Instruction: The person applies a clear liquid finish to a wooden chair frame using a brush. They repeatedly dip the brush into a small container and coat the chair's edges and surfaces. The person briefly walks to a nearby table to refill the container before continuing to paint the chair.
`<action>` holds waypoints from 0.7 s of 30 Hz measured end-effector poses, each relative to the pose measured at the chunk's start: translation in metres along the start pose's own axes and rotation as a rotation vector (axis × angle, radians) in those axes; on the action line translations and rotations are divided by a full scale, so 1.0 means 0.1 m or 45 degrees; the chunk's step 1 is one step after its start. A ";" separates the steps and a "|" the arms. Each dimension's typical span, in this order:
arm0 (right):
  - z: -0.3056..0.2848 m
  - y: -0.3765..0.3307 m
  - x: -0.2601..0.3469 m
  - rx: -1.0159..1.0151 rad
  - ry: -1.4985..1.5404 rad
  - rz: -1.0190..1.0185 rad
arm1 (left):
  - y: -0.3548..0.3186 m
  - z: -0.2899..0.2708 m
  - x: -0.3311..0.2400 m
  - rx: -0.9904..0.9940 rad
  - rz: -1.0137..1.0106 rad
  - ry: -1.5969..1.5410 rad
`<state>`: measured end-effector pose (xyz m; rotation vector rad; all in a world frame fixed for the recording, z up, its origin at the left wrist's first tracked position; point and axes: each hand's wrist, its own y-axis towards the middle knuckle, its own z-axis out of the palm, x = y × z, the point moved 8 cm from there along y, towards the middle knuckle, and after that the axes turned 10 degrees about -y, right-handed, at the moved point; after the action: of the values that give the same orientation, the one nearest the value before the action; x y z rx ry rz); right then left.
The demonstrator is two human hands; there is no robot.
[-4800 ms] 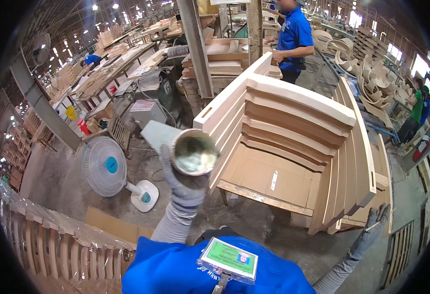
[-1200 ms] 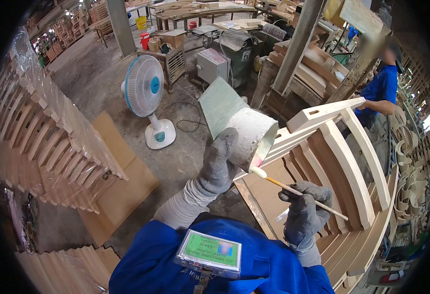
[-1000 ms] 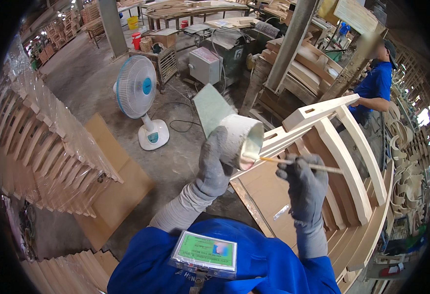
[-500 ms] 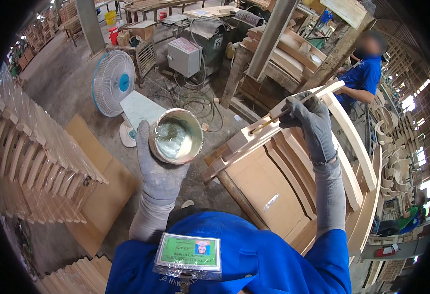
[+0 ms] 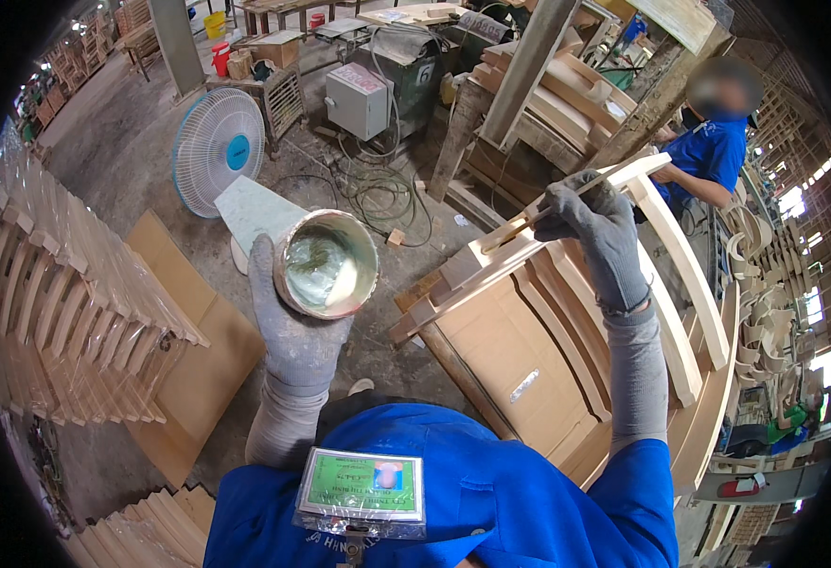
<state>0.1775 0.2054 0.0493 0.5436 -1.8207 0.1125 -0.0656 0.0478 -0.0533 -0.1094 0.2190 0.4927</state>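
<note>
My left hand (image 5: 304, 343), in a grey glove, is wrapped round a round pot (image 5: 366, 254) tilted so that its whitish, glue-like contents show. In my gloved right hand (image 5: 600, 232) is a thin stick (image 5: 520, 230), pinched between the fingers. Its lower end meets a slot near the left end of a pale wooden rail (image 5: 472, 268); how far it goes in cannot be made out. Below that hand, curved wooden slats (image 5: 559, 336) lie beside a sheet of cardboard (image 5: 477, 355).
A standing fan (image 5: 217, 156) is beyond the pot. Plastic-wrapped wooden parts (image 5: 75, 303) are stacked at left, beside flat cardboard (image 5: 188, 369). Cables (image 5: 387, 204) coil on the floor near a grey electrical box (image 5: 357, 102). Another person in blue (image 5: 709, 156) stands at the far right.
My left hand and the pot have shifted a little left. My right hand has moved slightly up and left with the stick still in its fingers.
</note>
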 end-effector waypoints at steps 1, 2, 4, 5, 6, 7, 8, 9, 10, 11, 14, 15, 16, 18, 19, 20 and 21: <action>0.01 0.01 -0.02 0.005 0.020 0.007 | -0.01 -0.02 -0.04 0.040 0.092 0.168; 0.02 0.02 -0.04 0.011 0.041 0.014 | -0.03 -0.06 -0.07 0.081 0.183 0.336; -0.02 0.02 -0.02 -0.024 0.006 0.006 | -0.07 -0.03 -0.07 0.161 0.221 0.292; -0.05 0.03 -0.01 -0.043 -0.013 0.000 | -0.10 0.05 -0.06 0.199 0.168 0.079; -0.07 0.03 0.02 -0.053 -0.035 -0.010 | -0.12 0.10 -0.12 0.271 0.281 0.260; -0.11 0.02 0.05 -0.066 -0.057 -0.020 | -0.15 0.15 -0.17 0.330 0.403 0.433; -0.15 0.02 0.08 -0.078 -0.080 -0.030 | -0.22 0.20 -0.23 0.413 0.688 1.003; -0.17 0.04 0.08 -0.081 -0.106 -0.046 | -0.26 0.23 -0.22 0.450 0.812 1.246; -0.19 0.05 0.07 -0.066 -0.105 -0.045 | -0.30 0.25 -0.20 0.474 0.950 1.479; -0.20 0.06 0.06 -0.051 -0.103 -0.044 | -0.28 0.23 -0.19 0.464 0.930 1.381; -0.21 0.09 0.04 -0.029 -0.120 -0.050 | -0.08 -0.01 -0.19 0.161 0.480 0.685; -0.21 0.10 0.03 -0.026 -0.129 -0.054 | -0.04 -0.05 -0.15 0.086 0.345 0.501; -0.22 0.11 0.04 -0.030 -0.153 -0.056 | -0.02 -0.09 -0.11 -0.003 0.221 0.306; -0.24 0.11 0.05 -0.039 -0.202 -0.058 | -0.01 -0.05 -0.08 -0.021 0.129 0.141; -0.24 0.10 0.05 -0.047 -0.217 -0.054 | 0.00 -0.03 -0.06 -0.021 0.081 0.054; -0.24 0.09 0.06 -0.055 -0.231 -0.050 | 0.00 0.00 -0.04 0.005 0.027 -0.044; -0.24 0.08 0.06 -0.065 -0.246 -0.046 | 0.01 0.02 -0.01 0.031 -0.029 -0.143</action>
<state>0.1940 0.2194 0.0644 0.5667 -1.9945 -0.0115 -0.0666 0.0481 -0.0510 -0.0601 0.1141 0.4721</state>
